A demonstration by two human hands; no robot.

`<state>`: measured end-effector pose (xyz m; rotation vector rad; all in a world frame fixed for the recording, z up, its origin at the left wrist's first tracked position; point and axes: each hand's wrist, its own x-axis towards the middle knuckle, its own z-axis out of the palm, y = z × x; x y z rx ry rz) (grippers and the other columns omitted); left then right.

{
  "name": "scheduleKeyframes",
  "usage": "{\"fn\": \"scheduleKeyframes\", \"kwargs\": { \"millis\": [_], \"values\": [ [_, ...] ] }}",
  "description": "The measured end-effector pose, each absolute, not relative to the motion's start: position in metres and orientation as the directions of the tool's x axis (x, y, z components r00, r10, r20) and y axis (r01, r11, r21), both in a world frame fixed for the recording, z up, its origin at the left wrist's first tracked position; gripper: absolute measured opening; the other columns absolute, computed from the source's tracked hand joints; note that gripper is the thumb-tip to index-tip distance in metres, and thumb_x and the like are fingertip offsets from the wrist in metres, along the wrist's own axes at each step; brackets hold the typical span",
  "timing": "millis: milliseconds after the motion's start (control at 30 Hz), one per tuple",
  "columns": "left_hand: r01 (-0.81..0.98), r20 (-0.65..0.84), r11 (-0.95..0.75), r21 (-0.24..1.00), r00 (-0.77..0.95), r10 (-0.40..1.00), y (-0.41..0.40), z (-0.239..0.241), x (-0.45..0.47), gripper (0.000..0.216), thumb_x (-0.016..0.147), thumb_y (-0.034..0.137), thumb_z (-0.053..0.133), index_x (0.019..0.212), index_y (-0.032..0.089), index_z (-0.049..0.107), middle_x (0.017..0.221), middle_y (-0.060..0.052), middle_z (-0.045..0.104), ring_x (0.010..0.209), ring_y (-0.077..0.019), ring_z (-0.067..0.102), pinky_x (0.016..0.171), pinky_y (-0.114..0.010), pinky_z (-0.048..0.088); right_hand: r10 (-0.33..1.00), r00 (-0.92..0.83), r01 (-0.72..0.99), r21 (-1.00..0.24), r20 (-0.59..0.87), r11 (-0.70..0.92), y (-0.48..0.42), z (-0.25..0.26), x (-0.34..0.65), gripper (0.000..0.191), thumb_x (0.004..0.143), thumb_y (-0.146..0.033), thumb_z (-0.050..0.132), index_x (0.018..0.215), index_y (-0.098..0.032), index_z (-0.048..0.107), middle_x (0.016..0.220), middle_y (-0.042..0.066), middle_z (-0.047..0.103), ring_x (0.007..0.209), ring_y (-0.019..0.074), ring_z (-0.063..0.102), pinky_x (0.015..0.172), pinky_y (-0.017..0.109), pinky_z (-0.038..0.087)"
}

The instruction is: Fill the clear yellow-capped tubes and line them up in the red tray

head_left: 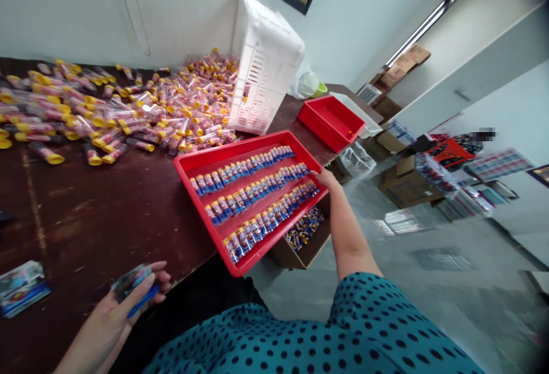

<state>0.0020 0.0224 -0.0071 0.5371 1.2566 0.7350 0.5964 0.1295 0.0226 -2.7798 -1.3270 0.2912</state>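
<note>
My right hand [326, 178] is closed on the right rim of a shallow red tray [251, 268]. The tray is tilted and reaches past the table's front edge. Inside it, small tubes with yellow caps and blue printed wrapping [251, 192] lie side by side in three rows. My left hand [139, 294], low at the left by the table edge, has its thumb pressed over a few glossy printed labels with a blue edge [143, 302]; their exact kind is hard to make out. A similar printed stack [23, 288] rests on the table farther left.
Many clear tubes with yellow caps [115, 108] are heaped along the wall. A white plastic basket [266, 65] stands tipped behind the tray. A second red tray [332, 122] sits farther right. Below, a cardboard box [300, 257] holds many small wrapped tubes. More cartons [405, 182] stand across the floor.
</note>
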Motion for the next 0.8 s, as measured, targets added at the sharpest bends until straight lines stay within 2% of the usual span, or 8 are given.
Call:
{"fn": "scheduleKeyframes", "kwargs": {
  "millis": [167,233,300,367,467,567,667,800],
  "values": [
    [-0.212,-0.570,0.606,0.767,0.210,0.795,0.012,-0.006,0.009,0.036,0.068,0.048,0.079,0.086,0.017,0.072,0.077,-0.005,0.070,0.069,-0.0192,0.065,0.047,-0.022,0.050,0.935,0.353,0.865,-0.388,0.021,-0.318,0.180,0.037,0.500,0.043,0.095,-0.040,0.049,0.126,-0.013,0.060,0.119,0.016,0.068,0.106,0.0221,0.065,0.093,0.032,0.048],
    [-0.221,-0.584,0.636,0.739,0.261,0.769,0.011,-0.009,0.011,0.043,0.066,0.049,0.080,0.093,0.017,0.073,0.075,-0.006,0.069,0.066,-0.0196,0.064,0.044,-0.023,0.047,0.991,0.106,0.845,-0.533,0.078,-0.048,0.212,0.030,0.424,0.036,0.093,-0.037,0.054,0.122,-0.018,0.063,0.112,0.009,0.071,0.099,0.0185,0.067,0.088,0.029,0.050],
    [-0.298,-0.577,0.601,0.742,0.173,0.798,0.013,-0.012,0.011,0.049,0.064,0.045,0.083,0.103,0.019,0.071,0.083,-0.007,0.070,0.075,-0.0201,0.066,0.055,-0.026,0.053,0.958,-0.230,0.731,-0.620,0.169,0.285,0.240,0.021,0.333,0.033,0.093,-0.035,0.054,0.119,-0.018,0.065,0.107,0.008,0.072,0.093,0.0177,0.068,0.084,0.029,0.051],
    [-0.376,-0.585,0.584,0.720,0.123,0.801,0.014,-0.015,0.008,0.047,0.062,0.045,0.084,0.099,0.018,0.072,0.094,-0.009,0.071,0.086,-0.0232,0.067,0.065,-0.031,0.057,0.839,-0.505,0.662,-0.533,0.202,0.527,0.264,0.012,0.240,0.030,0.095,-0.029,0.051,0.118,-0.017,0.065,0.110,0.008,0.071,0.096,0.0169,0.067,0.085,0.028,0.050],
    [-0.420,-0.577,0.560,0.714,0.100,0.810,0.011,-0.015,0.000,0.045,0.062,0.050,0.082,0.090,0.017,0.072,0.088,-0.009,0.070,0.083,-0.0242,0.067,0.057,-0.030,0.055,0.757,-0.626,0.635,-0.442,0.187,0.634,0.293,-0.002,0.126,0.025,0.091,-0.016,0.053,0.111,-0.015,0.068,0.112,0.009,0.070,0.102,0.0176,0.064,0.090,0.027,0.048],
    [-0.393,-0.525,0.512,0.764,0.082,0.847,0.001,-0.018,-0.015,0.044,0.067,0.052,0.079,0.090,0.016,0.072,0.071,-0.005,0.066,0.068,-0.0197,0.064,0.045,-0.023,0.047,0.738,-0.655,0.666,-0.337,0.165,0.666,0.314,-0.016,0.064,0.032,0.091,-0.005,0.046,0.117,-0.012,0.063,0.122,0.016,0.064,0.114,0.0226,0.057,0.102,0.038,0.042],
    [-0.400,-0.515,0.477,0.782,0.015,0.857,-0.013,-0.023,-0.039,0.042,0.068,0.052,0.078,0.090,0.016,0.072,0.068,-0.004,0.065,0.064,-0.0177,0.063,0.043,-0.022,0.044,0.736,-0.661,0.697,-0.243,0.148,0.675,0.329,-0.029,0.046,0.034,0.092,-0.006,0.040,0.120,-0.007,0.059,0.129,0.023,0.057,0.122,0.0280,0.049,0.105,0.048,0.037],
    [-0.488,-0.565,0.454,0.746,-0.103,0.818,-0.023,-0.020,-0.073,0.041,0.068,0.047,0.080,0.095,0.017,0.072,0.086,-0.008,0.072,0.080,-0.0210,0.068,0.064,-0.029,0.057,0.698,-0.709,0.681,-0.157,0.105,0.715,0.338,-0.040,0.044,0.037,0.091,-0.010,0.044,0.126,-0.009,0.056,0.132,0.021,0.051,0.123,0.0291,0.046,0.100,0.041,0.043]
  ]
}}
